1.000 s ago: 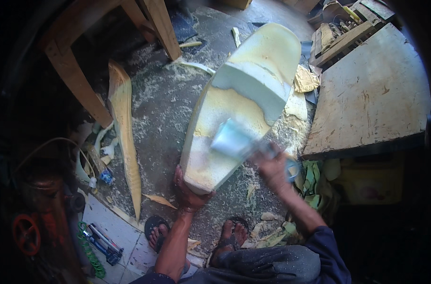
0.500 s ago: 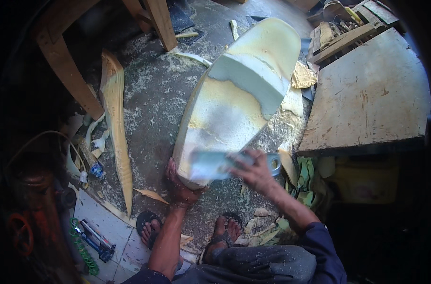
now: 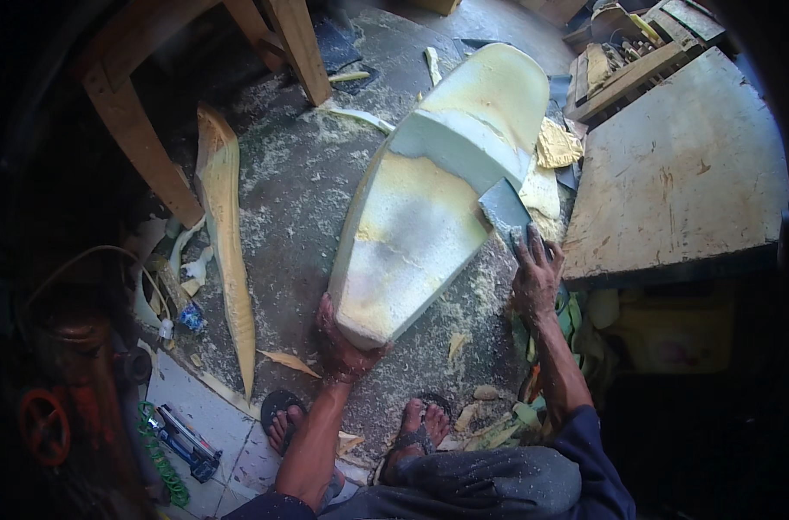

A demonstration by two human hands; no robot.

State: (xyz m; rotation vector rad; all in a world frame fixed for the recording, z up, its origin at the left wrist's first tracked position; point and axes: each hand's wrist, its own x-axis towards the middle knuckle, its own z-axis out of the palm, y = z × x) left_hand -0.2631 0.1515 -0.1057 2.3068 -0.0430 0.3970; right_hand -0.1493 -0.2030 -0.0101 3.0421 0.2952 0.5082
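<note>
A long foam motorcycle seat [image 3: 416, 212], pale yellow and white with a raised step toward its far end, lies slantwise on the floor in front of me. My left hand [image 3: 346, 349] is wrapped round its narrow near end. At the seat's right edge, below the step, my right hand [image 3: 540, 279] grips a flat grey sanding board [image 3: 505, 211]. Foam crumbs cling to the board's face, and its far end meets or overlaps the foam edge. Part of the board is hidden under my right hand and fingers.
Foam crumbs and scraps litter the dark floor [image 3: 282, 225]. A long foam offcut [image 3: 223, 234] lies to the left, near a wooden stand leg [image 3: 147, 147]. On the right are a worn wooden board [image 3: 676, 165] and a wooden crate [image 3: 629, 78]. A green coiled hose [image 3: 162, 464] lies lower left.
My right hand has carried the sanding board from across the seat's near end up and right to its right edge. My left hand keeps its hold on the near end.
</note>
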